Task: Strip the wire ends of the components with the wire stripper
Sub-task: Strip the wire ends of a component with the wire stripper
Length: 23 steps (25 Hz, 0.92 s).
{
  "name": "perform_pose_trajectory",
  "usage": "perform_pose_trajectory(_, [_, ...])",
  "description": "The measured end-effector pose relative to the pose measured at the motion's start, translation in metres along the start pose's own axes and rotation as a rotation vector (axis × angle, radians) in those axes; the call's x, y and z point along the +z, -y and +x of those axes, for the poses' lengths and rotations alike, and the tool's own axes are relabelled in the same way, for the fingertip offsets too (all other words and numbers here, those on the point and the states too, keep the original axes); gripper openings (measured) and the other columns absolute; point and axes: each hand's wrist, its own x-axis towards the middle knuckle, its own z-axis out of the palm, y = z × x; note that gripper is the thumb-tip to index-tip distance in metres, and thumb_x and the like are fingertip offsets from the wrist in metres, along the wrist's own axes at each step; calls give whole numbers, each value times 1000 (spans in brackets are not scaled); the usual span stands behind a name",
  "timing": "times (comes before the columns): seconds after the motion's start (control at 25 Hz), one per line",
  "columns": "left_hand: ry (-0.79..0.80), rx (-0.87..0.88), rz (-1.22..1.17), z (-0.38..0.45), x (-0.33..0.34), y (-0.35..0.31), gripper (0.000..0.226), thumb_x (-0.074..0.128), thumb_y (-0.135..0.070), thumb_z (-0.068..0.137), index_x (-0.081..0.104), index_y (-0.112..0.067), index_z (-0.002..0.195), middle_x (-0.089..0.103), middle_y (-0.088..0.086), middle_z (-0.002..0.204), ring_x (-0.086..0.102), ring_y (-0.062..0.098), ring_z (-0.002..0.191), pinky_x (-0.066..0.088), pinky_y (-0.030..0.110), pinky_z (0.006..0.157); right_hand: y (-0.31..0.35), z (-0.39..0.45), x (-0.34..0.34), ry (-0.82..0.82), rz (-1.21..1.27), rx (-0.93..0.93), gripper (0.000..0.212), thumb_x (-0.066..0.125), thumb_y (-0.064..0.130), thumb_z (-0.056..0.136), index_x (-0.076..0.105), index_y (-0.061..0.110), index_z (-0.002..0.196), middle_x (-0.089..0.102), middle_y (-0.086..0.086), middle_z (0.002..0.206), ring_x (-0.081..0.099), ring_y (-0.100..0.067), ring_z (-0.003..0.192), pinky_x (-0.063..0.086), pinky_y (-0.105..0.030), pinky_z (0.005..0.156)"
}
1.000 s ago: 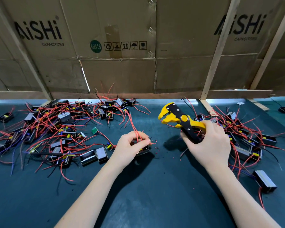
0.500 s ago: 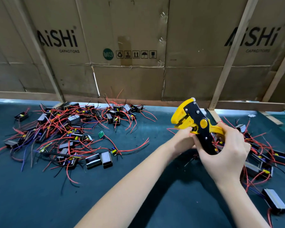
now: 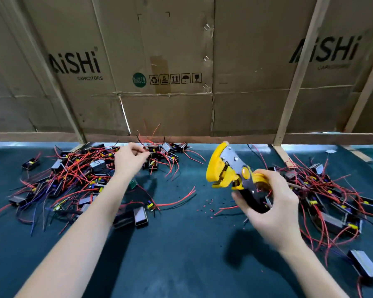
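Since a moment ago my left hand (image 3: 128,159) has left the wire stripper (image 3: 235,179) and reached the component pile (image 3: 78,175) at centre left, fingers loosely curled; whether they pinch anything, I cannot tell. My right hand (image 3: 269,203) grips the stripper's handles at centre right.

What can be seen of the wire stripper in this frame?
The wire stripper has a yellow plastic-looking head, grey metal side plates with rivets, a yellow round pivot knob and black handles. The right hand grips the handles and holds it tilted above the dark green table, head pointing up and left. No wire shows in its jaws.
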Motion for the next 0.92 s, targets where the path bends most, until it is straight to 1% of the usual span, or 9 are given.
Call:
perform_pose_trajectory(0.04, [-12,-33,154,3,0,13,18,74,-29,84,69,-12,82,66,1,77,60,20,82,46,29,78,0,-4,4,32,-7,-5,51,71,54,74,59,16,105,59,7,96,56,-15,89,42,-20,80])
perform_pose_trajectory(0.12, [122,-62,368,1,5,30,35,72,-42,84,71,-7,80,69,8,79,61,26,83,46,30,74,-2,-10,9,69,-53,-14,52,71,55,73,60,16,106,57,10,97,56,-16,91,43,-23,80])
perform_pose_trajectory(0.24, [187,-3,464,-3,14,33,31,68,-43,86,73,-13,80,71,6,83,65,29,86,52,33,75,-7,-9,11,91,-70,11,51,74,52,70,59,18,106,55,13,97,55,-14,93,40,-16,82])
perform_pose_trajectory(0.32, [170,47,485,-2,16,25,22,65,-38,90,70,-17,85,71,4,84,65,28,88,53,33,74,-9,-8,10,83,-61,44,51,75,52,70,59,20,106,56,14,97,53,-10,93,38,-11,83])
perform_pose_trajectory(0.4, [202,69,417,2,18,20,10,58,-25,92,62,-19,99,70,1,85,62,25,89,50,34,75,-10,-6,9,59,-47,83,50,77,49,70,58,20,106,58,13,96,55,-11,93,41,-16,81])
perform_pose_trajectory(0.52, [407,119,266,9,16,19,25,50,-4,90,61,-18,107,72,-1,90,61,20,97,48,34,85,-8,0,10,53,-5,130,53,78,53,72,60,17,107,62,9,97,58,-17,93,47,-30,79])
perform_pose_trajectory(0.6, [496,211,320,8,14,22,34,55,5,83,67,-15,108,71,5,101,64,20,102,48,32,96,-6,2,10,38,36,141,47,77,48,73,61,18,105,64,9,96,59,-18,92,48,-32,78])
perform_pose_trajectory(0.72, [382,350,389,2,15,20,28,62,6,84,74,-9,104,74,9,100,68,21,98,50,32,96,-8,0,6,31,51,148,41,82,38,73,61,19,103,64,7,94,60,-18,91,48,-31,78])
perform_pose_trajectory(0.92, [85,327,-30,-14,-9,-30,15,69,-9,87,78,-13,98,76,5,85,68,13,77,50,22,73,-14,2,-3,0,95,205,37,81,39,73,61,23,99,65,10,90,61,-10,86,45,-21,76])
